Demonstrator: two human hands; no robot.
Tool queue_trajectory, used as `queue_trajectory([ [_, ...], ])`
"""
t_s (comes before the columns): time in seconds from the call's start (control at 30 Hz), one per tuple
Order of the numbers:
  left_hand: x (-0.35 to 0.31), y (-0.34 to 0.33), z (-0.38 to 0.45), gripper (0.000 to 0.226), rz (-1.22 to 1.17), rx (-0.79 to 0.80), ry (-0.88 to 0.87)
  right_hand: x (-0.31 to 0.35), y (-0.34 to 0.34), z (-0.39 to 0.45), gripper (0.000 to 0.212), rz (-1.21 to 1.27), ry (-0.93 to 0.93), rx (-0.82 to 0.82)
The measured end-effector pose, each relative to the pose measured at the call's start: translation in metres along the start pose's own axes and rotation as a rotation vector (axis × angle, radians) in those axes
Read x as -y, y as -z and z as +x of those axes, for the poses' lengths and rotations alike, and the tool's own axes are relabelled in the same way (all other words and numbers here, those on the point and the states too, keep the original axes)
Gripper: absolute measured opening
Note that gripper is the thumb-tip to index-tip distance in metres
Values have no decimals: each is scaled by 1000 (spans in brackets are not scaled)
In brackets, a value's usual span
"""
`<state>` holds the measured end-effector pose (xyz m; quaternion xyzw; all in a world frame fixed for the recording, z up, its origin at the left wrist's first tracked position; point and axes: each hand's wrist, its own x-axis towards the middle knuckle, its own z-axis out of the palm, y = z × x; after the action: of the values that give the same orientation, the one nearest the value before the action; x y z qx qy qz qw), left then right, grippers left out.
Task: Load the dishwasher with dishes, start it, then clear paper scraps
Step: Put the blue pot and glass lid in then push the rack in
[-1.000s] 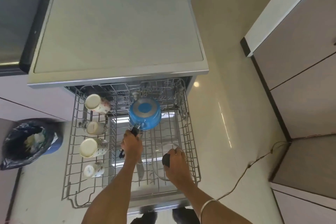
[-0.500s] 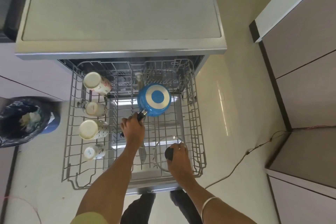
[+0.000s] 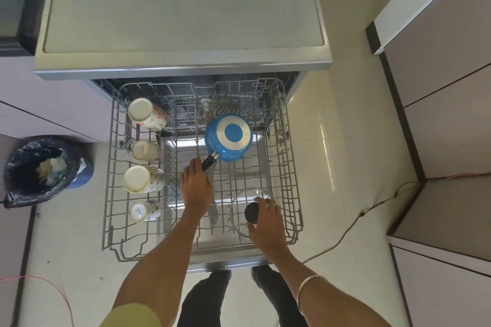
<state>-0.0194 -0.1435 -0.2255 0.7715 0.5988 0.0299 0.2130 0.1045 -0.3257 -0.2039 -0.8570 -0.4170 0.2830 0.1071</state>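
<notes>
We cannot see the near end of the saucepan handle [image 3: 210,161] under our left hand [image 3: 196,188]; our right hand [image 3: 267,220] covers part of the glass lid [image 3: 240,210]; the bin's [image 3: 39,170] contents stay unreadable.

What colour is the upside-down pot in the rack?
Bright blue pot, its base a silver ring round a blue circle; seen from the head view.

Four cups [image 3: 144,152] line the rack's [image 3: 291,183] left edge; the blue pan [image 3: 229,137] blocks its back middle and the glass lid [image 3: 240,216] its front right. Bare wire lies open between them.
</notes>
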Motion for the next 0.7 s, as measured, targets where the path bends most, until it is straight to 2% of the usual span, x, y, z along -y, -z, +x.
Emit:
queue_trajectory([
  [0.27, -8, 19, -35, 47, 32, -15, 24, 14, 28, -4, 58, 41, -5, -14],
  [0.43, -10, 24, -62, 50, 41, -41, 0, 23, 41, -8, 49, 49, 63, -45],
  [0.57, -8, 25, -82, 58, 79, 9, -42, 22, 45, -18, 55, -5, 159, -31],
  [0.7, -5, 35, -105, 55, 71, 11, -91, 25, 49, -31, 54, -28, 203, -64],
])
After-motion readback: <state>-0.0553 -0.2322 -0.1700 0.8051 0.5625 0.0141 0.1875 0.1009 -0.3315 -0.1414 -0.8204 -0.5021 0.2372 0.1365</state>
